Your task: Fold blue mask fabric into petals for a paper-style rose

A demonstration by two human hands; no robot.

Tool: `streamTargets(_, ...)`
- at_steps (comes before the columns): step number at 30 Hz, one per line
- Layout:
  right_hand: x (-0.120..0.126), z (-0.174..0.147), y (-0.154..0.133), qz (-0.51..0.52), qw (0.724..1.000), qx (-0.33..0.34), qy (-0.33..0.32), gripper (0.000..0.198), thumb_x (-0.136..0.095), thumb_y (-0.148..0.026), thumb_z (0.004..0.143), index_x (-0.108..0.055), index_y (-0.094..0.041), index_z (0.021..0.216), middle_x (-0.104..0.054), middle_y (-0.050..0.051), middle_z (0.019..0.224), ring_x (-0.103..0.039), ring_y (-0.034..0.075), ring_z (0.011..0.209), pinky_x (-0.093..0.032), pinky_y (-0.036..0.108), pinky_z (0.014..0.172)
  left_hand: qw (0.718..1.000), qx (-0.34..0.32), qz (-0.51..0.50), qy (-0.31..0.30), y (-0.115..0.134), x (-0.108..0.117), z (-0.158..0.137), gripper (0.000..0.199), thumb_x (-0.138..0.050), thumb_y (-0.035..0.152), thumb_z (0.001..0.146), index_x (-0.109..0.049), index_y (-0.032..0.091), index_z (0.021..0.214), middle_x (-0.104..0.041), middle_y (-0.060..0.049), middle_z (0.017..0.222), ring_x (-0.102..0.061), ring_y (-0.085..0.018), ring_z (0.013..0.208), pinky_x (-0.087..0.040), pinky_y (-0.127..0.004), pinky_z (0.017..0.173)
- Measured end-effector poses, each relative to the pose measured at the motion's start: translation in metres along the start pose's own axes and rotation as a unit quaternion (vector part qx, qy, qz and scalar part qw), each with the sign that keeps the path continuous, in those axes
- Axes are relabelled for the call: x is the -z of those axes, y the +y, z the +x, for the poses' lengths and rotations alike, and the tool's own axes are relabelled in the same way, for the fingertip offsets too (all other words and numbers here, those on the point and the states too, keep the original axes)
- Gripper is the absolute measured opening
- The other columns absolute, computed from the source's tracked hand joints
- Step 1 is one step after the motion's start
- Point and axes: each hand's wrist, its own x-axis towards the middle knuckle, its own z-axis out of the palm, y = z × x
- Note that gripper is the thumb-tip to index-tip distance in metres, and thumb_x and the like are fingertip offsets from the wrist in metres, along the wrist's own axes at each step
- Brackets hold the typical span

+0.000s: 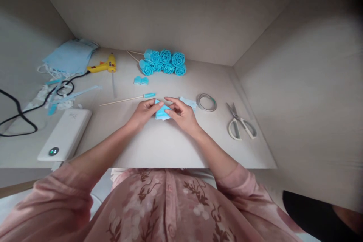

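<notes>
Between both hands, above the middle of the table, is a small folded piece of blue mask fabric (pixel 162 112). My left hand (pixel 144 113) pinches its left side, thumb on top. My right hand (pixel 183 114) grips its right side between thumb and fingers, with the index finger raised. Behind my left hand lies a thin wooden stick (pixel 121 101) with a blue wrapped tip (pixel 150 95). More pale blue fabric (pixel 187 102) rests behind my right hand, partly covered by it. Farther back sit a pair of blue petal pieces (pixel 141 80) and several blue fabric roses (pixel 165 57).
At right lie a roll of tape (pixel 207 102) and scissors (pixel 237 120). On the left are a white power bank (pixel 65 134), a yellow glue gun (pixel 103 66) with a black cord (pixel 74 79), stacked face masks (pixel 66 56) and fabric scraps (pixel 61 100). Panels enclose the table's back and sides.
</notes>
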Motion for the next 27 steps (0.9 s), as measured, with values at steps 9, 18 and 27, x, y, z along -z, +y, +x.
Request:
streamTargets(9,-0.0008,0.0004,0.0049,-0.015,1.000,0.017,0.013,0.042,-0.063,-0.038,0.088,-0.062,-0.025,0.127,-0.065,-0.001,0.077,-0.055,0.012,0.066,-0.047,0.027,0.067,0.999,0.025,-0.046,-0.001,-0.0011,-0.0003,0.0003,0.042,-0.084,0.052,0.059,-0.065,0.014,0.067,-0.061,0.002,0.064,-0.050,-0.010,0.060,-0.040,-0.024,0.063)
streamTargets(18,0.0000,-0.0002,0.0002,-0.028,0.999,0.027,0.013,0.040,-0.064,-0.039,0.088,-0.063,-0.024,0.125,-0.056,-0.004,0.067,-0.049,0.012,0.060,-0.043,0.026,0.061,0.996,0.022,-0.082,-0.002,-0.0041,0.0020,0.0026,0.043,-0.078,0.055,0.067,-0.062,0.015,0.063,-0.057,0.002,0.059,-0.048,-0.011,0.057,-0.037,-0.026,0.061)
streamTargets(27,0.0001,-0.0017,0.0001,-0.018,0.999,0.037,-0.019,0.041,-0.062,-0.036,0.089,-0.060,-0.023,0.128,-0.057,-0.004,0.069,-0.048,0.010,0.059,-0.042,0.024,0.061,0.998,0.029,-0.052,-0.007,-0.0028,-0.0003,0.0001,0.044,-0.079,0.055,0.066,-0.062,0.015,0.063,-0.053,0.003,0.058,-0.044,-0.010,0.056,-0.033,-0.025,0.059)
